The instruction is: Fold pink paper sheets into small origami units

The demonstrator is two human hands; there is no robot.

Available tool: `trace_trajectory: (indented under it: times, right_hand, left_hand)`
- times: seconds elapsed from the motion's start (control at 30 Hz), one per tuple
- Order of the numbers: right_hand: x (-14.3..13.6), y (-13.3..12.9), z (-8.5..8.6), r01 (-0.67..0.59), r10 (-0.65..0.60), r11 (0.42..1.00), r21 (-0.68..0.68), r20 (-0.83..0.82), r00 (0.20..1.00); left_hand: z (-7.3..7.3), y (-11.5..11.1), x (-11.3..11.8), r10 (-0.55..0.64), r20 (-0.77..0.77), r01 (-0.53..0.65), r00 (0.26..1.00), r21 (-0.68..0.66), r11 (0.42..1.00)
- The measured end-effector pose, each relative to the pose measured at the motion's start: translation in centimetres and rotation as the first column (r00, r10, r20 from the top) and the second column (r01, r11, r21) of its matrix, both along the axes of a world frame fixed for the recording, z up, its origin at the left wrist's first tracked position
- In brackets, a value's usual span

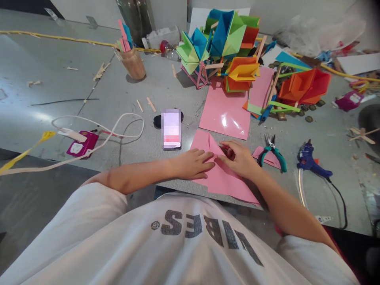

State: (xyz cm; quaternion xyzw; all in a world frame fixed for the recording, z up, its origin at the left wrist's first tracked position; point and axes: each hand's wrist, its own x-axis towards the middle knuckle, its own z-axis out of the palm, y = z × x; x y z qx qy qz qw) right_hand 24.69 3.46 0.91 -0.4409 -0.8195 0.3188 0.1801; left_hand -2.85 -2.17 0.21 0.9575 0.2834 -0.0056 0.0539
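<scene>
Pink paper (225,180), a folded sheet with a raised flap at its far end, lies at the near edge of the grey table (89,99), partly overhanging that edge in front of the person's white shirt (178,245). Left hand (194,163) rests palm down on the sheet, fingers extended, lying together and pressing the paper flat; it grips nothing. Right hand (239,158) sits just beside it, touching the same sheet, with fingers curled and fingertips pinching a fold of the paper near the centre crease. Both hands' fingertips meet over the sheet. A phone (171,129) lies face up just left of the paper, its screen blurred, with a dark oval object (157,120) partly beneath its far end. A second, flat pink sheet (225,113) lies beyond the hands. Teal-handled pliers (271,152) rest on a small pink scrap to the right, and a blue glue gun (311,162) lies further right, its cord trailing toward the near edge. Folded paper models (225,43) in green, blue and orange stand grouped at the far side. A brown cup (133,61) holding coloured sticks stands to the far left of them. A white cable (118,122) loops across the table on the left.
</scene>
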Motion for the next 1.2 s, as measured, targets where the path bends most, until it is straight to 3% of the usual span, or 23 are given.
trace_trajectory:
  times: [0.2, 0.4, 0.63, 0.87, 1.03, 1.2]
  right_hand:
    - [1.2, 0.0, 1.5, -0.258, 0.259, 0.966, -0.03, 0.135, 0.956]
    - [0.9, -0.1, 0.8, -0.411, 0.384, 0.907, 0.094, 0.216, 0.898]
    - [0.7, -0.1, 0.7, -0.406, 0.366, 0.907, 0.109, 0.272, 0.89]
    - [0.9, -0.7, 1.8, -0.377, 0.312, 0.918, 0.123, 0.364, 0.878]
    - [2.2, -3.5, 2.0, -0.387, 0.28, 0.907, 0.169, 0.446, 0.85]
    - [4.4, -7.7, 0.1, -0.318, 0.198, 0.924, 0.214, 0.444, 0.874]
  left_hand:
    - [0.3, 0.3, -0.7, 0.12, 0.036, -0.118, 0.992, -0.061, 0.991]
    - [0.3, 0.4, -0.4, 0.168, 0.026, -0.166, 0.985, -0.077, 0.983]
    - [-1.0, 1.0, -0.1, 0.115, 0.136, -0.118, 0.984, 0.011, 0.993]
    - [-1.5, 1.1, -0.3, 0.137, 0.179, -0.142, 0.974, 0.015, 0.99]
    - [-1.3, 1.1, -0.2, 0.125, 0.17, -0.125, 0.977, -0.012, 0.992]
    - [-1.2, 1.0, 0.0, 0.139, 0.149, -0.137, 0.979, -0.024, 0.99]
